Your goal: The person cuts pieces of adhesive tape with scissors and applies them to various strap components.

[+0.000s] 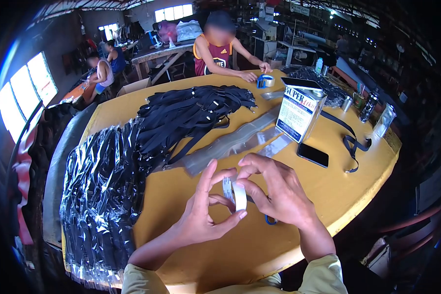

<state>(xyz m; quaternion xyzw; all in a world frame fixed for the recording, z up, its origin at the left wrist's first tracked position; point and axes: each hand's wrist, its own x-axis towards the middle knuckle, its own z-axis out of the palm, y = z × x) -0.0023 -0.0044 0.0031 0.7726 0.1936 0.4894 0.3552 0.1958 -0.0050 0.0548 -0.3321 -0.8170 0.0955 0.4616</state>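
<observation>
A roll of white tape [240,197] was held above the bench [191,264], in front of the wearer. The left hand [197,215] curved around it, thumb at the lower rim and a finger at the upper; the right hand [284,193] pinched its upper edge between thumb and forefinger. The roll stood on edge, its outer band facing right and its open side left; the long axis of its outline ran near upright, top leaning left. The direction of any free end could not be told. Many black straps, left, lay in clear plastic [100,201]; others formed a loose heap [196,112] without visible wrapping, beside flat plastic sleeves [230,144]. No tape was seen on either group.
</observation>
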